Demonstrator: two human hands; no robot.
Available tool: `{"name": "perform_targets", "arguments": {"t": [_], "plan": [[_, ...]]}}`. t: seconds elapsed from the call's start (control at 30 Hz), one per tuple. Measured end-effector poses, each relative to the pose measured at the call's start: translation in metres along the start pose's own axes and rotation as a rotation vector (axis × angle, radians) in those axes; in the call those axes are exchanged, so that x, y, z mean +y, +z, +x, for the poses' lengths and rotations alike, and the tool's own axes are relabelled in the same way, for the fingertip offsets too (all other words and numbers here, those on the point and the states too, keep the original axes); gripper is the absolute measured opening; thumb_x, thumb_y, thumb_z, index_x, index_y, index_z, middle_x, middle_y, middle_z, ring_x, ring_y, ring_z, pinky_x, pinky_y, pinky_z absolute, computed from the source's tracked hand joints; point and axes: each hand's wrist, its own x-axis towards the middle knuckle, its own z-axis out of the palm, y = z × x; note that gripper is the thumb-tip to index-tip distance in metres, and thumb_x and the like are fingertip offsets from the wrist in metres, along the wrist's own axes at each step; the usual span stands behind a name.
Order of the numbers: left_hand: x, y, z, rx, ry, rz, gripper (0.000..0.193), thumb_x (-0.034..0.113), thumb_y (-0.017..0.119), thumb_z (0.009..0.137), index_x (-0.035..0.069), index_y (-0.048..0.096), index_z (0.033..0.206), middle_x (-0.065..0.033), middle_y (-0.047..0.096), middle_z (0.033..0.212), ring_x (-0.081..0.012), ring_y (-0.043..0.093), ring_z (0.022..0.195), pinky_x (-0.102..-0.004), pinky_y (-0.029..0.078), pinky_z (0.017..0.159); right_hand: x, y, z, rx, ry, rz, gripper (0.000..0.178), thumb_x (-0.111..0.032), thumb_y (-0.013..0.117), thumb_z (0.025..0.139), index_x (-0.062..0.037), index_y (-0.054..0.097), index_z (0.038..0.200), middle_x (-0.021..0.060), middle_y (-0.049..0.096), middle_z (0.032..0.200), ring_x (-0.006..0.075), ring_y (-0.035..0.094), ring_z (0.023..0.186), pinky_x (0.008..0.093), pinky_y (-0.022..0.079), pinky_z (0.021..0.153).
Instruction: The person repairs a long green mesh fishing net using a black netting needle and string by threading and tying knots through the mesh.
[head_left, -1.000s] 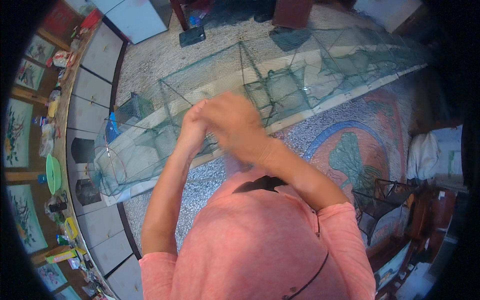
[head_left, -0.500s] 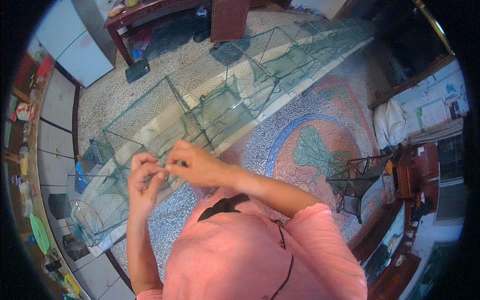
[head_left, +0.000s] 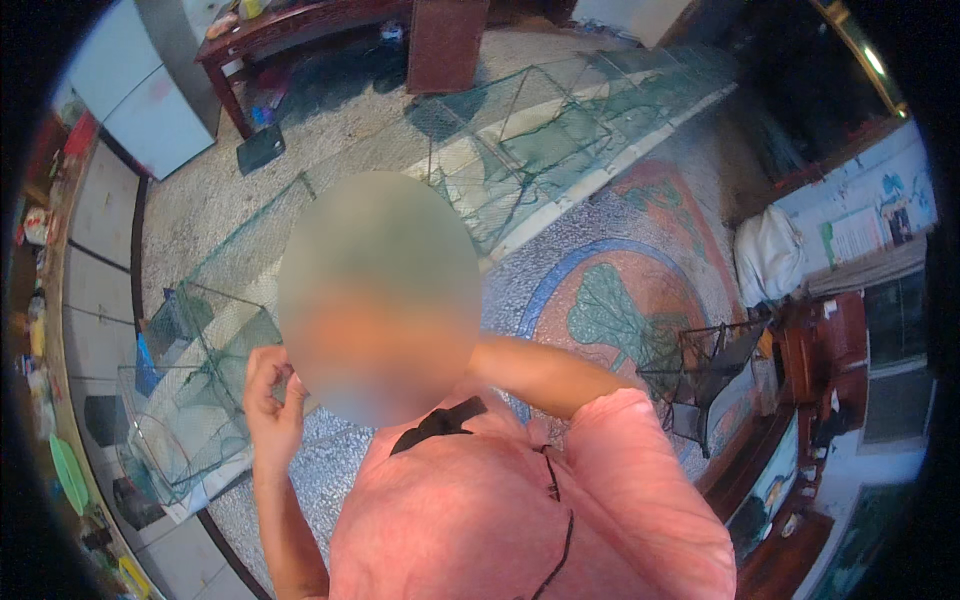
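A long green mesh net trap (head_left: 225, 240) with square frames stretches diagonally over the floor, from near left to far right. My left hand (head_left: 270, 400) is raised in front of its near part, fingers curled toward the thumb as in a pinch. Whatever they hold, if anything, is too small to make out. My right forearm (head_left: 550, 378) reaches inward from the right, but a large blurred patch hides the right hand. That patch also covers the net's middle and the space beside my left fingertips.
Pale sheeting (head_left: 545, 222) lies under the net. Cabinets (head_left: 100, 195) line the left side, with a white fridge-like unit (head_left: 150, 110) behind. A dark framed stand (head_left: 705, 385) and a white sack (head_left: 770, 255) are at right. A wooden table (head_left: 290, 25) stands at the back.
The view has shifted slightly. My hands met at the fingertips in front of the net before; now the left sits a little lower, and blur covers the right.
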Motion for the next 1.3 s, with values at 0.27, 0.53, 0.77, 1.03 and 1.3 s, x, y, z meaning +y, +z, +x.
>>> {"name": "perform_targets", "arguments": {"t": [0.27,0.53,0.77,1.03,1.3], "plan": [[0.007,0.043,-0.004,0.015,-0.005,-0.053,0.014,0.006,0.059,0.085,0.0,0.061,0.097,-0.008,0.058,0.088,-0.0156,0.054,0.08,-0.0274,0.043,0.072,0.048,-0.027,0.086,-0.21,-0.053,-0.524,0.031,-0.04,0.061,0.076,-0.0088,0.064,0.072,0.0147,0.063,0.067,0.0346,0.063,0.065,0.0461,0.049,0.059],[-0.067,0.167,0.018,-0.21,-0.275,-0.043,0.014,0.011,0.057,0.086,0.003,0.062,0.097,-0.0141,0.06,0.092,-0.0285,0.059,0.083,-0.0354,0.047,0.074,0.113,-0.021,0.16,-0.361,-0.207,-0.517,0.037,-0.043,0.063,0.078,-0.007,0.064,0.073,0.0148,0.064,0.068,0.0298,0.063,0.064,0.0397,0.051,0.06],[-0.139,0.294,0.035,0.161,-0.445,0.13,0.023,0.018,0.049,0.089,-0.001,0.059,0.097,-0.0206,0.06,0.097,-0.0375,0.058,0.092,-0.0435,0.047,0.079,0.151,-0.014,0.214,-0.499,-0.194,-0.373,0.038,-0.039,0.057,0.081,-0.001,0.063,0.077,0.0172,0.063,0.068,0.029,0.061,0.062,0.0399,0.049,0.063],[-0.153,0.317,0.103,0.226,-0.549,0.56,0.034,0.03,0.056,0.08,0.001,0.061,0.097,-0.0193,0.06,0.101,-0.0368,0.06,0.086,-0.0451,0.049,0.072,0.168,-0.019,0.241,-0.489,-0.17,-0.303,0.04,-0.039,0.058,0.075,0.0004,0.065,0.072,0.0216,0.062,0.07,0.0324,0.063,0.067,0.0403,0.048,0.063],[-0.181,0.351,0.123,0.318,-0.634,0.647,0.018,0.018,0.055,0.077,0.005,0.062,0.086,-0.0157,0.059,0.09,-0.0327,0.06,0.081,-0.0434,0.048,0.067,0.163,-0.022,0.245,-0.585,-0.12,-0.356,0.044,-0.047,0.061,0.079,-0.0056,0.057,0.066,0.0044,0.051,0.061,0.0178,0.048,0.058,0.0346,0.039,0.054]]}}
